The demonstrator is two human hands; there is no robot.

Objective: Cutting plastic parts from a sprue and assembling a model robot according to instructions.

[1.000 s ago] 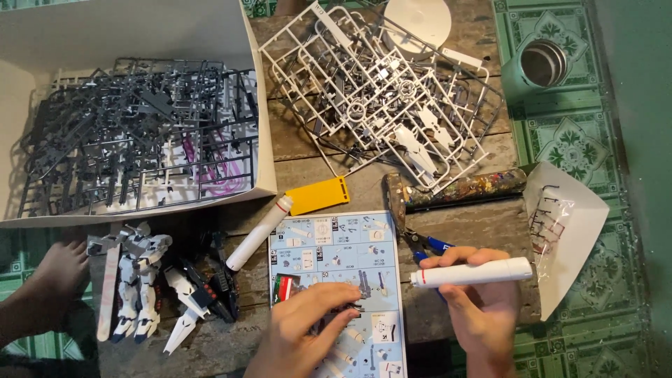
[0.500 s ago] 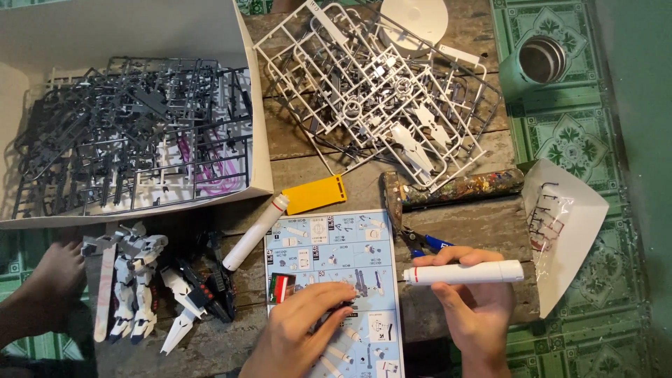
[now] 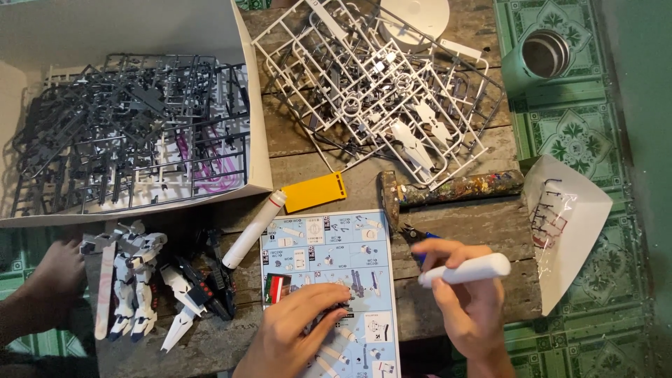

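White tube sits gripped in the closed right hand over the tabletop; left hand, fingers curled, pinches a small dark part above the manual

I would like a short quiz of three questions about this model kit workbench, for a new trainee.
1. True or false: the right hand holds a white tube-shaped tool.
2. What does the left hand rest on?
3. The yellow flat piece lies: A) inside the cardboard box, B) on the wooden table, C) on the white tray.

Key: 1 true; 2 the instruction sheet; 3 B.
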